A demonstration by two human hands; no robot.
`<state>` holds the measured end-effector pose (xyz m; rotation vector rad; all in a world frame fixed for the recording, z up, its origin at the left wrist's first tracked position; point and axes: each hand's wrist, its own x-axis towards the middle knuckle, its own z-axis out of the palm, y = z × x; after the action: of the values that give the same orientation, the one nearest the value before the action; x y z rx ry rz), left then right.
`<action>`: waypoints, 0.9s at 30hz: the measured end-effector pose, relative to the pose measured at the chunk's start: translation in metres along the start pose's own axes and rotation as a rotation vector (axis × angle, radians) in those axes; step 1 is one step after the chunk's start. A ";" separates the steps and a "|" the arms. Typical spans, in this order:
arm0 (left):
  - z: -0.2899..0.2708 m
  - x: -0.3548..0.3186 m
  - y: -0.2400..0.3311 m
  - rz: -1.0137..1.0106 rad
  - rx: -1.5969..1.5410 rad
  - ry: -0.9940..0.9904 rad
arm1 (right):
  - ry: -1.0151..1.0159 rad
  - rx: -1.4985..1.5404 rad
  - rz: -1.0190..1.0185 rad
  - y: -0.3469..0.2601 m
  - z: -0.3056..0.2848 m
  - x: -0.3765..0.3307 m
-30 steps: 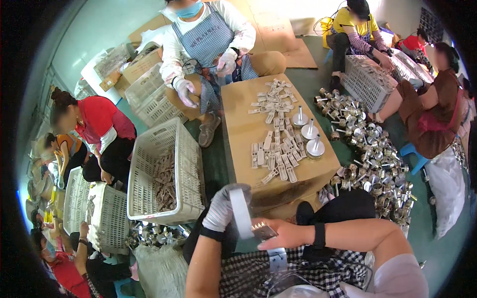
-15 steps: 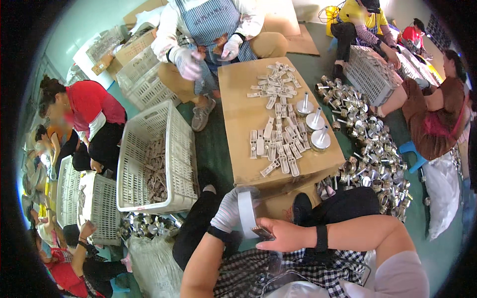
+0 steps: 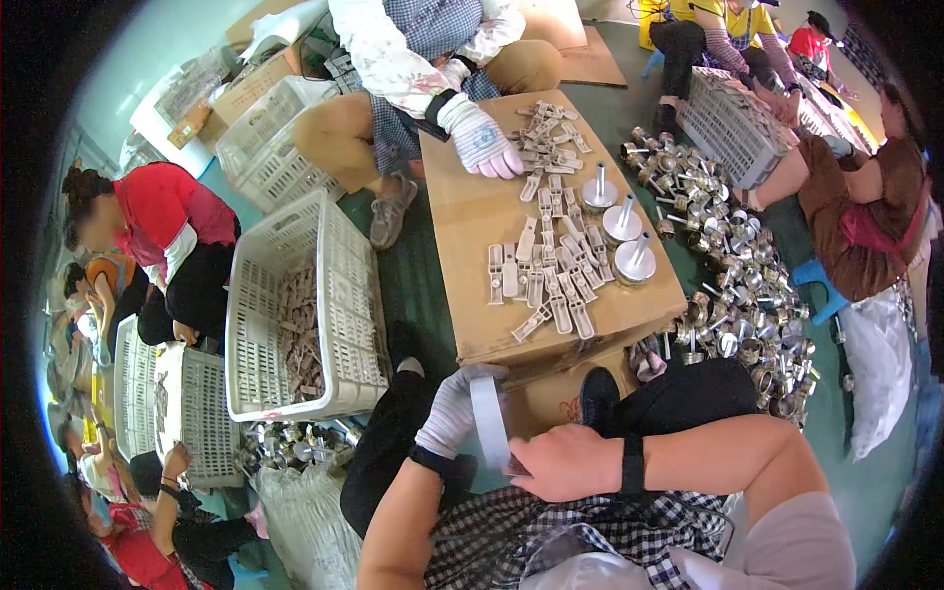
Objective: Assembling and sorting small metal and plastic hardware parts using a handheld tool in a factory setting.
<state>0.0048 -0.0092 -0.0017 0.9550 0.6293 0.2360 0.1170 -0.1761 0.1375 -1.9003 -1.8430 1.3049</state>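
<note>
Head view, looking down at a seated person's lap in the lower centre of the frame. The left hand, in a pale knit glove, is closed around a roll of tape, seen edge-on as a thin grey-white ring standing upright. The bare right hand, with a black band at the wrist, has its fingers curled together against the lower edge of the roll; what it pinches there is too small to tell. The roll sits just below the near edge of a cardboard box that serves as a work surface in the middle of the frame.

On the box lie many flat pale metal parts in loose rows, and beside them, toward the right edge, three round metal discs with upright stems. A second person's gloved hand rests flat on the far end of the box, in the upper centre.

To the right of the box, a heap of shiny metal fittings covers the green floor. To the left stands a white plastic basket holding brownish parts. Further baskets and other seated people occupy the left edge and the upper right corner.
</note>
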 end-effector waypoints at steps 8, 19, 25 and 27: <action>0.008 -0.006 0.016 0.044 0.121 -0.071 | 0.108 -0.130 -0.161 -0.003 -0.015 -0.005; 0.008 -0.001 0.018 -0.184 -0.484 -0.089 | 0.467 -0.074 -0.302 0.002 0.000 0.010; 0.014 -0.004 0.029 -0.234 -0.563 -0.082 | 0.454 -0.111 -0.301 0.000 -0.004 0.006; 0.015 -0.003 0.030 -0.242 -0.562 -0.082 | 0.445 -0.124 -0.294 0.001 -0.008 0.005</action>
<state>0.0136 -0.0038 0.0302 0.3426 0.5547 0.1440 0.1222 -0.1682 0.1390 -1.7111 -1.8974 0.6280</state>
